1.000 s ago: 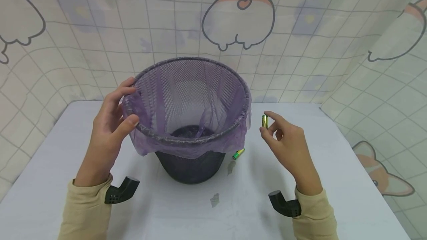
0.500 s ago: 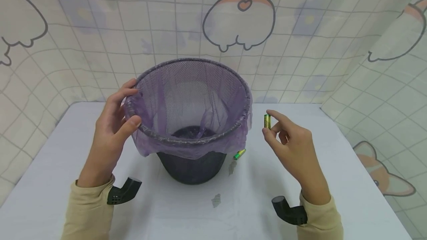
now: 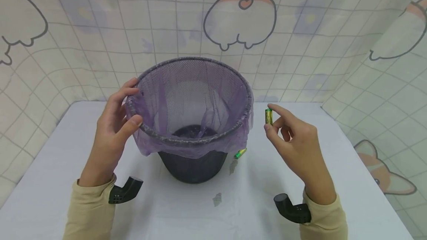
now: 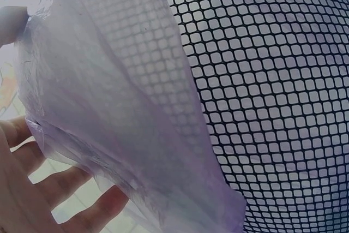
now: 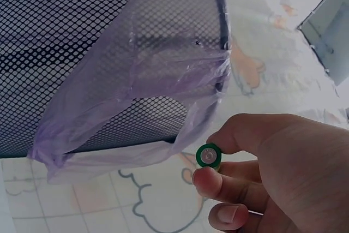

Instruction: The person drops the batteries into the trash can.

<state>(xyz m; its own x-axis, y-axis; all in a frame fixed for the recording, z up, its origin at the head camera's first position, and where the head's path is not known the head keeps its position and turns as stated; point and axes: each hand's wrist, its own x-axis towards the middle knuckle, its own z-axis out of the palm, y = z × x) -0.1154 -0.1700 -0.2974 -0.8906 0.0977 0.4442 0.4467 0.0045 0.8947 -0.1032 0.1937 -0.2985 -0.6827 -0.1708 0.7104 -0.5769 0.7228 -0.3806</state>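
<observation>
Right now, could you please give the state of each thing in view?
Mesh bin: open at the top, lined.
Purple bag: spread open, folded over the rim.
Held battery: off the table, outside the bin.
Other battery: lying on the table.
Left hand: gripping the rim.
Right hand: pinching the held battery.

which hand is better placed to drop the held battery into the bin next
The right, I'd judge: the right hand pinches the battery just to the right of the bin, while the left hand is occupied gripping the rim on the opposite side.

1 battery [image 3: 268,117] (green-gold) is held beside the bin [image 3: 193,168].
</observation>
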